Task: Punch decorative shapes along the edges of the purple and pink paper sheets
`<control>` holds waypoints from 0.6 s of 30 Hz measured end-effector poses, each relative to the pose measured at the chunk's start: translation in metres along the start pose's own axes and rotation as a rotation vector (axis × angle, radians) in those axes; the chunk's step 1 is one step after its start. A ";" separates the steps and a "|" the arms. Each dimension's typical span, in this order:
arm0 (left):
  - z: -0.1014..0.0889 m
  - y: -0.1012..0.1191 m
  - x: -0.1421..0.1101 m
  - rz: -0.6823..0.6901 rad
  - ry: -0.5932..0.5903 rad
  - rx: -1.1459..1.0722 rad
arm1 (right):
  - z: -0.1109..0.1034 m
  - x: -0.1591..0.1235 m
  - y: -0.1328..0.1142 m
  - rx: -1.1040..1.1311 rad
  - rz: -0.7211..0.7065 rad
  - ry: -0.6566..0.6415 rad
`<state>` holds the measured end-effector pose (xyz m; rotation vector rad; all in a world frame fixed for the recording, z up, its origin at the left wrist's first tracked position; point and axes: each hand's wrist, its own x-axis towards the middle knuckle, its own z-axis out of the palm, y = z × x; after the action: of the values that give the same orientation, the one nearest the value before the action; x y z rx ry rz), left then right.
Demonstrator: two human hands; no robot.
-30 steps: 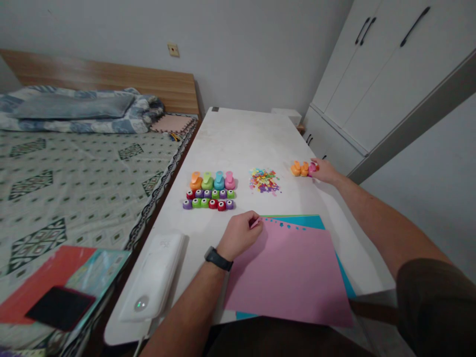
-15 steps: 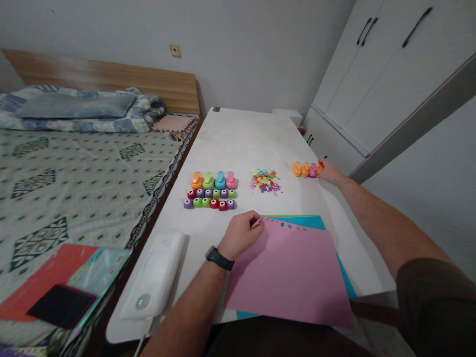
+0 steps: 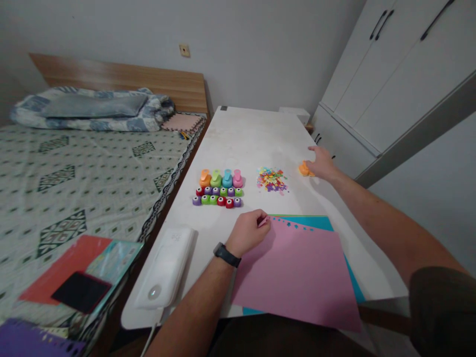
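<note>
Some orange punches (image 3: 304,169) (partly hidden), just left of right hand (image 3: 322,162), fingers (image 3: 313,148) spread

Single head-worn view from close above, forward and down over both hands (image 3: 248,233) and the table (image 3: 253,134).

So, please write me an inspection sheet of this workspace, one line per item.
Surface: white table, faintly smudged.
Work items: pink sheet with small cut-outs, over blue sheet; punches in three rows; loose paper confetti.
Clutter: white device, near left.
Hands: left hand holds pink sheet's corner; right hand at orange punch, grip unclear.
Cables: white cable from that device.
Surroundings: bed at left, white cabinets at right.
</note>
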<state>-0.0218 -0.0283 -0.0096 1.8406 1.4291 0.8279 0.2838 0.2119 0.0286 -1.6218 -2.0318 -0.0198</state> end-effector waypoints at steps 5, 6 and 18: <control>0.000 0.002 0.000 -0.014 0.001 0.004 | 0.016 -0.011 -0.098 0.219 -0.236 -0.157; 0.000 0.002 0.000 -0.010 0.000 0.001 | 0.020 -0.014 -0.118 0.260 -0.257 -0.209; -0.002 0.004 -0.002 -0.006 -0.006 -0.017 | 0.092 0.002 -0.295 0.164 -0.421 -0.454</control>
<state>-0.0216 -0.0307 -0.0053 1.8241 1.4190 0.8279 -0.0216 0.1629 0.0422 -1.1450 -2.6096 0.3844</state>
